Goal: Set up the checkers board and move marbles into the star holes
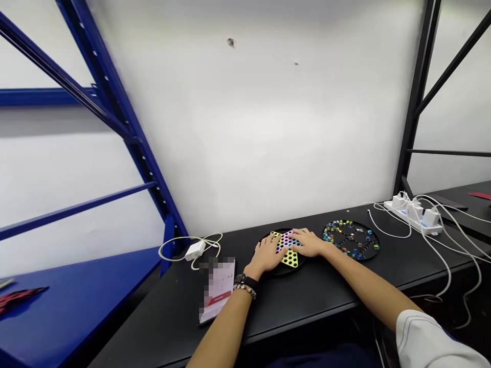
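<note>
My left hand (pixel 266 254) and my right hand (pixel 309 243) lie palm down with the fingers spread on a round black game board. Its multicoloured star of yellow, pink and blue with black holes (pixel 290 259) is mostly covered by them. Neither hand visibly holds anything. To the right of my right hand sits a second round black board (pixel 378 244), dotted with several glass marbles. Beside my left wrist, which wears a black band and a bead bracelet (pixel 244 285), lies a pale card or phone (pixel 220 291) with a red stripe, partly blurred out.
A white charger (pixel 195 250) with looped cable lies at the table's far left. A white power strip (pixel 412 217) with several plugs and trailing cables sits at the right. Blue steel shelving (pixel 115 102) rises at left, a black upright (pixel 416 102) at right, before a white wall.
</note>
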